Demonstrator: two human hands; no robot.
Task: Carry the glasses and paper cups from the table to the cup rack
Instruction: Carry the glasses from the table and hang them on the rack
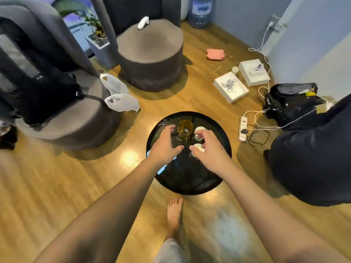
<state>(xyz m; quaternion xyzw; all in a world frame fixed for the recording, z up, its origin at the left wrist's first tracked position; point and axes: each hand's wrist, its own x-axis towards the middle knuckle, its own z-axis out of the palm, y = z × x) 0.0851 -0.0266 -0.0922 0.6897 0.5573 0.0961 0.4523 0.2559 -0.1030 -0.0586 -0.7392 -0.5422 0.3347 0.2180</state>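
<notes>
A small round black table (190,179) stands on the wooden floor below me. On it sit a glass (184,130) of amber liquid and two white paper cups (199,130), (198,148). My left hand (166,147) hovers just left of the glass with fingers spread, holding nothing. My right hand (209,149) reaches over the paper cups, fingers apart; its fingertips lie at the near cup's rim and partly hide both cups. I cannot tell whether it touches them. No cup rack is in view.
Two grey round stools (152,54), (76,120) stand at the left and back, one bearing a black backpack (38,88) and plastic bags (121,99). White boxes (230,87), a power strip (242,128) with cables and a black bag (290,101) lie right. My bare foot (174,215) is near the table.
</notes>
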